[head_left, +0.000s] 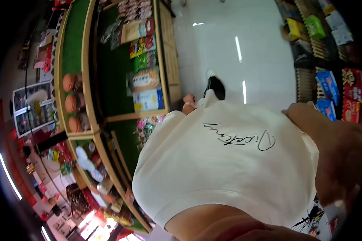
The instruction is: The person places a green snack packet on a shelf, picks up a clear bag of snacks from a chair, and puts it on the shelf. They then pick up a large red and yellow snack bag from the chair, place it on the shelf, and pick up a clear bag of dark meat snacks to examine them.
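Neither hand's grip could be told: the right hand (342, 164), a large blur near the lens, and the small left hand (188, 103) hanging by the display stand (171, 60). Its snack packets (148, 99) lay shelved; nothing seemed picked yet

Sweatshirt (229, 168) is showing cream w/ black script; counter (116, 68) left of it showing green lining, tan trim; boxes (329, 85) right of it showing blue.

Green-lined display stand (112, 72) with snack packets (147, 83)
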Motion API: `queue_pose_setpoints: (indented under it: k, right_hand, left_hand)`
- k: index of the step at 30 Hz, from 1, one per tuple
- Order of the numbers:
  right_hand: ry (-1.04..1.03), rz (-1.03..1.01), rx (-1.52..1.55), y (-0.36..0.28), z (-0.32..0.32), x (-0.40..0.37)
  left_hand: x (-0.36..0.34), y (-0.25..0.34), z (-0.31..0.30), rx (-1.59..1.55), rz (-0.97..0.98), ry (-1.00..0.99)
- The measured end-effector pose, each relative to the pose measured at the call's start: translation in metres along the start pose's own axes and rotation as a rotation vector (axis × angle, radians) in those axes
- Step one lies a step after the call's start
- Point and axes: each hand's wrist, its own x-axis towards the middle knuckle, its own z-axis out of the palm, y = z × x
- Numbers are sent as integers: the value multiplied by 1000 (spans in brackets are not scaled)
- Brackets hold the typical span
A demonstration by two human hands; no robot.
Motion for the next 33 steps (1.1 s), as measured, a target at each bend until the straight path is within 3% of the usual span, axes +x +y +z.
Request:
queue_pose_setpoints:
  k: [1,2,3,10,17,19,21,24,27,28,31,33]
  right_hand:
    - [35,-59,48,31,7,7]
    - [87,-88,52,56,14,13]
    - [122,-104,48,78,21,20]
    - [348,-76,-11,205,66,42]
    - [443,-32,-17,310,94,42]
    - [442,-58,4,342,100,38]
    - [451,-58,31,377,107,36]
    - [471,-36,62,438,122,32]
    - [535,-62,112,507,128,35]
    - [553,-56,121,530,130,37]
    - [614,-31,156,600,142,43]
    - [673,24,183,642,158,39]
  left_hand:
    - [-2,34,-33,-582,-229,-75]
    - [0,64,-62,-1145,-503,-11]
    - [12,92,-84,-1023,-473,54]
    - [110,199,-183,-723,-55,2]
    - [150,234,-218,-616,70,-58]
    - [169,218,-202,-195,242,21]
    - [169,223,-206,-267,30,-62]
    - [205,207,-201,-271,-69,-115]
    - [231,244,-251,-264,-142,-223]
    - [272,218,-224,-157,-80,-39]
    - [328,266,-259,-271,-79,-64]
    - [354,320,-293,-534,-97,-64]
